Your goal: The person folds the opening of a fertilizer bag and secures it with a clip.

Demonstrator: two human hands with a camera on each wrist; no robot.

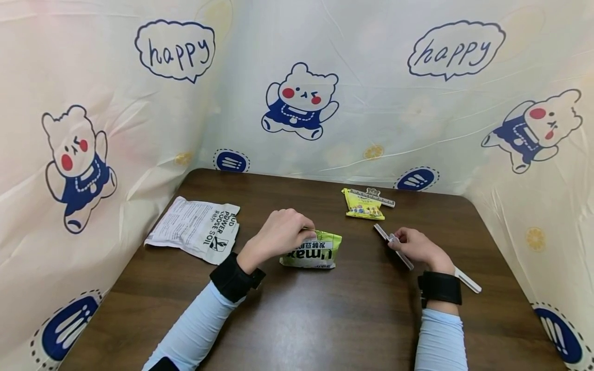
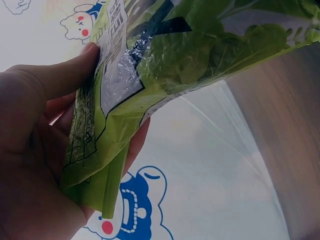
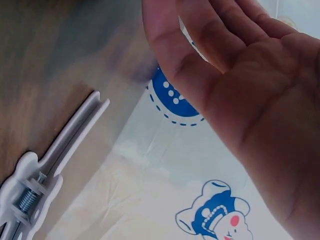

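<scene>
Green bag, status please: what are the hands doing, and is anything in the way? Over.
Left hand gripping green bag by its edge. Right hand holding clip. Nothing visible between bag and clip.

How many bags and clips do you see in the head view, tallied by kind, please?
Bags: 3 (white bag, green bag, yellow bag)
Clips: 3 (far clip, middle clip, partly hidden near clip)
Total: 6
</scene>
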